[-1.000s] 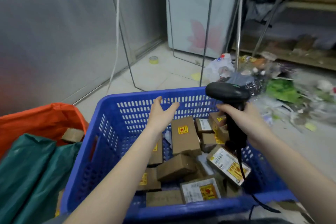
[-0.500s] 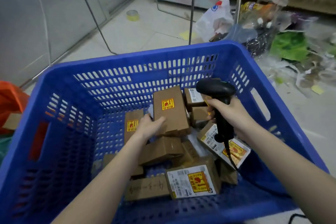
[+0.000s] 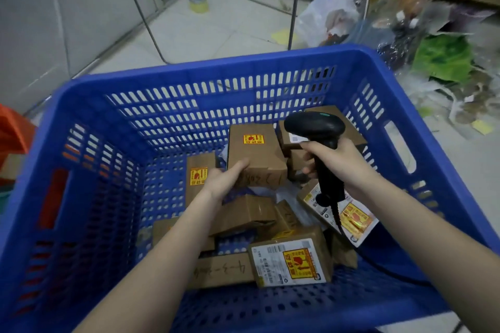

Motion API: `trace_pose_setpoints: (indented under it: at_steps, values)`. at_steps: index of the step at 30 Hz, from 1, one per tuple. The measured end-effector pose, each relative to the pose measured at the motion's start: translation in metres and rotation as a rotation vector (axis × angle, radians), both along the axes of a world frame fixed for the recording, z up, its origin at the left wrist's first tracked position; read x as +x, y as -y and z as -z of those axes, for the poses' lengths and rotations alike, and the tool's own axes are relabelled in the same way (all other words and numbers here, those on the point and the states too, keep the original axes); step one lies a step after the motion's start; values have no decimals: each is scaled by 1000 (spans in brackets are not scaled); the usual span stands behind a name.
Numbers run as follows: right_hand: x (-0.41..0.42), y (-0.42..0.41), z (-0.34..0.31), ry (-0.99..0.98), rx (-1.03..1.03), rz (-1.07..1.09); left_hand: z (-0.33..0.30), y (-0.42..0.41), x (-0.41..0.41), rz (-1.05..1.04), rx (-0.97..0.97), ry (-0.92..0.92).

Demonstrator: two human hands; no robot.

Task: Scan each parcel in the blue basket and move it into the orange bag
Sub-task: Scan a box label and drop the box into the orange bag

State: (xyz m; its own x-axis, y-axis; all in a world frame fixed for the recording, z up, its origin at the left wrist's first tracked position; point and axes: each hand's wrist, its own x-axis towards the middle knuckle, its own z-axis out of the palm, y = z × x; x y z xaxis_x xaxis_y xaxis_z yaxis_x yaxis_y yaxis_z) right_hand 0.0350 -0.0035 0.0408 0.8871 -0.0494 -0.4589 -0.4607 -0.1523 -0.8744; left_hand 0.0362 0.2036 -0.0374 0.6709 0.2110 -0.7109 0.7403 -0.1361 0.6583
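The blue basket (image 3: 81,105) fills the view and holds several brown cardboard parcels. My left hand (image 3: 224,179) grips the near end of one long parcel (image 3: 255,152) with a yellow and red sticker, thumb on top. My right hand (image 3: 343,162) holds a black barcode scanner (image 3: 315,125) just right of that parcel, over the basket's right side, its cable trailing down. A labelled parcel (image 3: 290,262) lies near the front. Only a corner of the orange bag (image 3: 12,129) shows at the left edge.
Beyond the basket lie floor tiles, a roll of yellow tape (image 3: 198,3), thin metal rack legs (image 3: 295,0), a white plastic bag (image 3: 328,12) and a heap of plastic litter with green wrapping (image 3: 443,58) at the right.
My left hand dropped from the basket's far rim into the basket and took hold of the long parcel. The scanner came down over the parcels. The view tilted down and closer.
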Motion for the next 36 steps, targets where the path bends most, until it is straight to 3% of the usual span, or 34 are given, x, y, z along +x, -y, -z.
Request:
trace_pose_setpoints:
  at_steps: [4, 11, 18, 23, 28, 33, 36]
  values:
    - [-9, -10, -54, 52, 69, -4, -49, -3, -1, -37, 13, 134]
    - [-46, -31, -145, 192, 121, -18, -154, -13, -29, 95, 278, 499]
    - [-76, -62, -188, 298, 308, 201, -240, -19, -78, 84, 542, 979]
    - [-89, -77, -200, 321, 433, 307, -245, -21, -99, 156, 755, 1312]
    - [-87, -73, -205, 365, 406, 345, -230, -10, -98, 313, 978, 1573]
    - [-80, -63, -201, 418, 371, 388, -218, 9, -97, 373, 1048, 1698]
    - [-76, -59, -196, 412, 340, 381, -216, 14, -95, 464, 1033, 1675]
